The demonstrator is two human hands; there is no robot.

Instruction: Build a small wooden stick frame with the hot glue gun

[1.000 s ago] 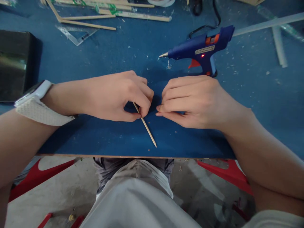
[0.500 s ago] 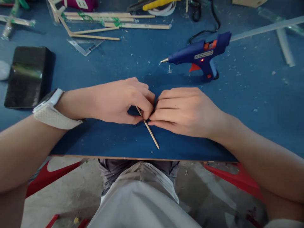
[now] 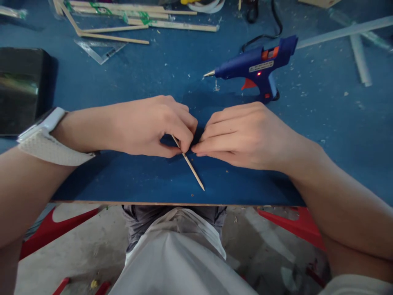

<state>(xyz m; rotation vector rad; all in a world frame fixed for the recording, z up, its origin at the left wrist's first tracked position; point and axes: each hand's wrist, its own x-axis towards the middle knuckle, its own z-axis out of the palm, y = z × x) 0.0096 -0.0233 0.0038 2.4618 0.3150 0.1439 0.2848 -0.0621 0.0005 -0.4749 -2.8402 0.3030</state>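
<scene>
My left hand (image 3: 162, 127) pinches a thin pointed wooden stick (image 3: 194, 170) between thumb and forefinger. The stick slants, its sharp tip toward the table's front edge; its other end is partly hidden behind my fingers. Just to the right, my right hand (image 3: 245, 135) has its fingers pressed together, thumb tucked underneath. A small gap separates the two hands. Whatever my right fingertips hold, if anything, is too small or hidden to name. Behind my right hand, a blue hot glue gun (image 3: 254, 65) rests on the table with its red light lit and its nozzle pointing left.
The blue table (image 3: 147, 180) carries wrapped wooden chopsticks (image 3: 172, 24) and a clear set square (image 3: 100, 53) at the back. A black box (image 3: 21, 90) stands at the left. Glue sticks (image 3: 360, 59) lie at the back right, near a black cord (image 3: 278, 24).
My hands have drawn slightly apart, and the stick stays in my left fingers. The whole view has shifted a little, so the table objects appear further left and higher.
</scene>
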